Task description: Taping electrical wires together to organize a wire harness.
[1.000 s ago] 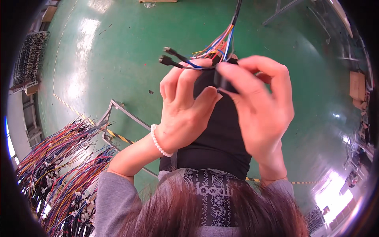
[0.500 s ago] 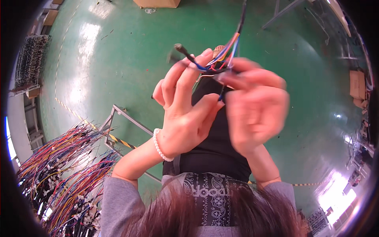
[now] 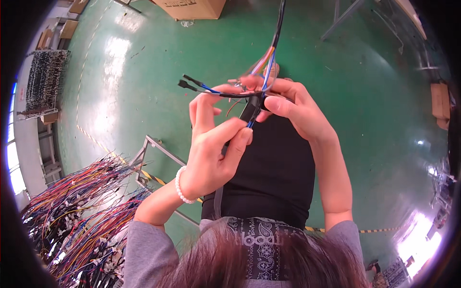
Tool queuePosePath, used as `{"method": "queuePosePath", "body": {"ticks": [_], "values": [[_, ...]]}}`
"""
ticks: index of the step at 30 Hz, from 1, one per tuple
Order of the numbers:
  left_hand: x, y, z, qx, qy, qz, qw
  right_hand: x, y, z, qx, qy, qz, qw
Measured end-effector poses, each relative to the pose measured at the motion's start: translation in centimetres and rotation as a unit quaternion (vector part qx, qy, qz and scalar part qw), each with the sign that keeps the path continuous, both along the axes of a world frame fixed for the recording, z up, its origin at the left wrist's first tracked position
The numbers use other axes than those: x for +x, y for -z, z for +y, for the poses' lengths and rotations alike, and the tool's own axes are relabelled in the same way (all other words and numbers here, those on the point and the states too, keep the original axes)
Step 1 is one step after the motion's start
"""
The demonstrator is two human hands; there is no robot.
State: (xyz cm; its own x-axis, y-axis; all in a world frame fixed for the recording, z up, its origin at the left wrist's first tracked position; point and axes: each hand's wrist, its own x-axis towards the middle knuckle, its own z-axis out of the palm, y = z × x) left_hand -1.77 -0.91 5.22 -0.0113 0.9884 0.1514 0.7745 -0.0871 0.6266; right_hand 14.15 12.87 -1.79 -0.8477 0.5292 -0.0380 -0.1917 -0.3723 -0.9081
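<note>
A wire harness (image 3: 277, 36) hangs between my hands, its black-covered trunk running up and away to the top of the view. Below the trunk it fans into blue, orange, white and pink wires. My left hand (image 3: 211, 149) pinches a branch with blue wire between thumb and forefinger. Two short branches with black ends (image 3: 186, 84) stick out leftward over its other fingers. My right hand (image 3: 300, 108) grips the harness at the junction, thumb nearest me and fingers behind. A dark, wide black piece (image 3: 249, 109) lies along the junction between the hands; its kind is unclear.
Bundles of multicoloured wires (image 3: 91, 192) hang on the left, beside a grey metal frame (image 3: 165, 151). A cardboard box (image 3: 192, 8) stands on the green floor (image 3: 158, 62) at the top. Another carton (image 3: 439, 101) is at the far right.
My right hand has gone from a blurred motion on the right to a closer grip at the junction. My left hand and the black-ended branches have shifted slightly left and down.
</note>
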Motion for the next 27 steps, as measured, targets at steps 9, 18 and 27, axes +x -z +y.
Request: {"method": "queuePosePath", "body": {"ticks": [9, 18, 27], "values": [[0.9, 2.8, 0.4, 0.151, 0.012, 0.173, 0.973, 2.4, -7.4, -4.4, 0.238, 0.165, -0.236, 0.928], [1.0, 1.7, 0.0, 0.146, -0.054, 0.187, 0.97, 2.6, -6.2, -3.8, 0.161, 0.121, -0.14, 0.969], [3.1, 2.5, 0.8, 0.147, -0.042, 0.145, 0.978, 2.2, -6.8, -0.6, 0.122, 0.022, -0.159, 0.979]]}}
